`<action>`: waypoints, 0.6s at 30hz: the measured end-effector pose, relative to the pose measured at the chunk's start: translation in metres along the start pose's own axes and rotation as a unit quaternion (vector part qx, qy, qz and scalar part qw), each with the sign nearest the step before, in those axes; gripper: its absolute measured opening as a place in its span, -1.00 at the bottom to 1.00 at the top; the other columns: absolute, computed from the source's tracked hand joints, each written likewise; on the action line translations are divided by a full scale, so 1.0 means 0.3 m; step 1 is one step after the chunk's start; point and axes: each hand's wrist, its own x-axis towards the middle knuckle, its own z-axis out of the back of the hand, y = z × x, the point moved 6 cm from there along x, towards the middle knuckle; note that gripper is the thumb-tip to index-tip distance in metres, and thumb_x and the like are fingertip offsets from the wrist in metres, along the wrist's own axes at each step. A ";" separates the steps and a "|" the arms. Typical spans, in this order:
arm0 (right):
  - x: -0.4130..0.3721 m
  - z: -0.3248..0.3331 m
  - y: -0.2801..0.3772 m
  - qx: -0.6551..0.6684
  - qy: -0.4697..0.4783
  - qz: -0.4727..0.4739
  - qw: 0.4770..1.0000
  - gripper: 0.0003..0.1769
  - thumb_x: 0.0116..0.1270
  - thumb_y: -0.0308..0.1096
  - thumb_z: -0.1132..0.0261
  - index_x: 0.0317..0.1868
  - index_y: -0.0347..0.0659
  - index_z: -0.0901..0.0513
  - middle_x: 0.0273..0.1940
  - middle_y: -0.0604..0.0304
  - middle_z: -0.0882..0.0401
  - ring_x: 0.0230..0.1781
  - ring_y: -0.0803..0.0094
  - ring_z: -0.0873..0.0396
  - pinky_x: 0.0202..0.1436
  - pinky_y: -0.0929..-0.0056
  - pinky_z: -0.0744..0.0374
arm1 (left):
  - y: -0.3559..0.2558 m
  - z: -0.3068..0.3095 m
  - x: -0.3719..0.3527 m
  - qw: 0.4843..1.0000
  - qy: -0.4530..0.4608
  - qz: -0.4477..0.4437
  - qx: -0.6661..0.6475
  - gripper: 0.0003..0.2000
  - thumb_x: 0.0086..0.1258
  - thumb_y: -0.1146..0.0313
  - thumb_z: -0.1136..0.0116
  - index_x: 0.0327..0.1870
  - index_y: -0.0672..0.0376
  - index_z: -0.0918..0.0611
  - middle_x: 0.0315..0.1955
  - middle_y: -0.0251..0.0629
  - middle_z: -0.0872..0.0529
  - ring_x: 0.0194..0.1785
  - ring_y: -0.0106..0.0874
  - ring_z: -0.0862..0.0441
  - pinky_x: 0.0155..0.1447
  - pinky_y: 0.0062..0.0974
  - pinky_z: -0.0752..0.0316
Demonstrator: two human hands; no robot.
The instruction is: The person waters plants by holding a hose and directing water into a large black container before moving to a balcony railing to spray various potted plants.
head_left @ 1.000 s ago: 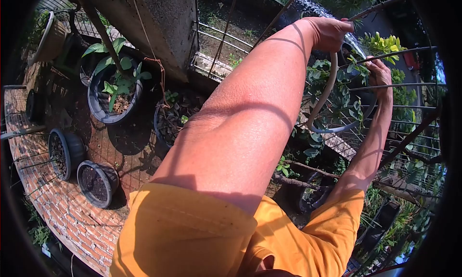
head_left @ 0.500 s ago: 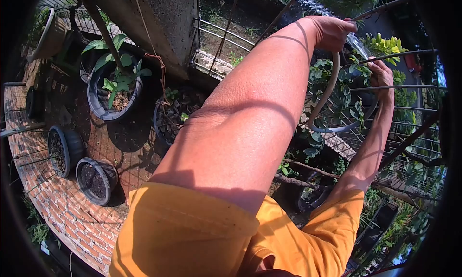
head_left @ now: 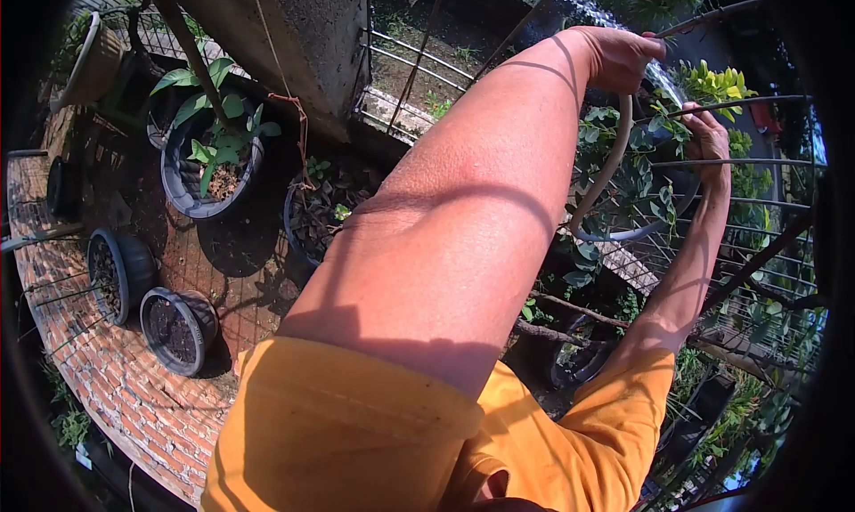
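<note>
My left hand (head_left: pixel 626 58) is closed around a grey garden hose (head_left: pixel 612 160), its bare forearm stretching across the middle of the view. Below this hand the hose hangs in a loop that curves back toward my right hand (head_left: pixel 708 138). Beside the fingertips of my right hand, a narrow jet of water (head_left: pixel 663 80) starts and widens toward the top, passing behind my left hand. The right hand's fingers are bent together at the hose's end, which they mostly hide. Leafy green stems (head_left: pixel 641 151) hang between the two hands.
A metal bar fence (head_left: pixel 757 162) runs along the right, with branches across it. To the left, several potted plants stand on a brick ledge and floor, among them a leafy plant's pot (head_left: pixel 200 209) and a soil-filled pot (head_left: pixel 169 332). A concrete pillar (head_left: pixel 303 49) rises at the top.
The view has shifted very slightly. Both hands keep nearly the same positions and grips, and the water still sprays.
</note>
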 end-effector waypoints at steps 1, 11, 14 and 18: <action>0.002 0.003 -0.003 0.000 0.004 0.000 1.000 -0.87 0.26 -0.40 -0.29 -0.17 -0.14 -0.62 -0.57 0.46 -0.40 -0.77 0.81 -0.18 -0.79 0.78 -0.05 | 0.001 -0.001 0.001 1.000 0.003 0.001 0.000 -0.81 0.01 0.23 -0.18 -0.79 -0.13 -0.58 -0.75 -0.58 -0.55 -0.42 -0.48 -0.53 0.12 -0.39 -0.16; 0.021 0.036 -0.027 -0.022 0.001 -0.003 1.000 -0.85 0.24 -0.45 -0.30 -0.16 -0.15 -0.64 -0.49 0.49 -0.46 -0.60 0.78 -0.37 -0.69 0.83 -0.21 | 0.001 -0.001 0.001 1.000 0.020 -0.003 -0.013 -0.80 0.02 0.24 -0.19 -0.79 -0.15 -0.58 -0.75 -0.60 -0.55 -0.41 -0.51 -0.54 0.13 -0.39 -0.16; 0.037 0.059 -0.046 -0.028 -0.007 -0.007 1.000 -0.83 0.23 -0.46 -0.31 -0.14 -0.16 -0.65 -0.48 0.49 -0.47 -0.58 0.76 -0.39 -0.65 0.83 -0.26 | 0.000 -0.003 0.001 1.000 0.013 -0.003 -0.009 -0.81 0.01 0.24 -0.18 -0.79 -0.14 -0.58 -0.75 -0.59 -0.55 -0.42 -0.50 -0.53 0.13 -0.39 -0.17; 0.039 0.067 -0.048 -0.035 -0.017 -0.007 0.999 -0.81 0.23 -0.46 -0.31 -0.13 -0.16 -0.66 -0.47 0.49 -0.47 -0.57 0.75 -0.40 -0.64 0.83 -0.27 | -0.002 -0.007 0.002 1.000 0.006 0.001 -0.015 -0.81 0.00 0.25 -0.17 -0.80 -0.13 -0.56 -0.75 -0.59 -0.55 -0.42 -0.50 -0.53 0.13 -0.39 -0.17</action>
